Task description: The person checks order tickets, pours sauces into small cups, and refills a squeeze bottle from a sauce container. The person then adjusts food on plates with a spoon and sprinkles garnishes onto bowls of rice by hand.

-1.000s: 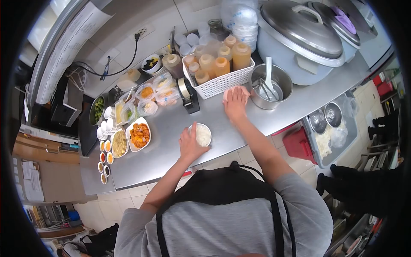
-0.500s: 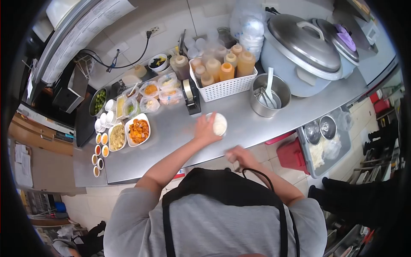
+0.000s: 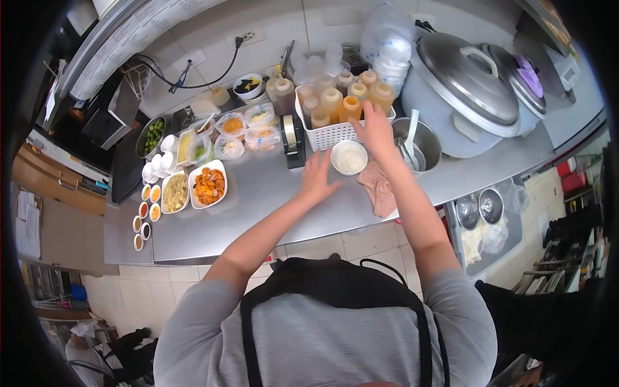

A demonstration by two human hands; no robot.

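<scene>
A white bowl of rice (image 3: pixel 349 158) stands on the steel counter near its middle. Just left of the bowl, my left hand (image 3: pixel 316 177) is open, fingers spread, holding nothing. My right hand (image 3: pixel 375 132) reaches over the front of a white perforated basket (image 3: pixel 335 137), its fingers apart beside an orange-filled squeeze bottle (image 3: pixel 350 108). Whether a fingertip touches a bottle, I cannot tell. A pinkish cloth (image 3: pixel 378 190) lies crumpled right of the bowl, partly under my right forearm. Several other squeeze bottles fill the basket.
A tape dispenser (image 3: pixel 293 145) stands left of the basket. Farther left are a dish of orange food (image 3: pixel 209 185), a dish of pale food (image 3: pixel 175 192) and several sauce cups. On the right are a steel pot (image 3: pixel 425 149) with utensils and a large lidded cooker (image 3: pixel 451 116).
My left hand has moved off the rice bowl to its left. My right hand has risen from the counter's front edge to the basket. The cloth now shows on the counter.
</scene>
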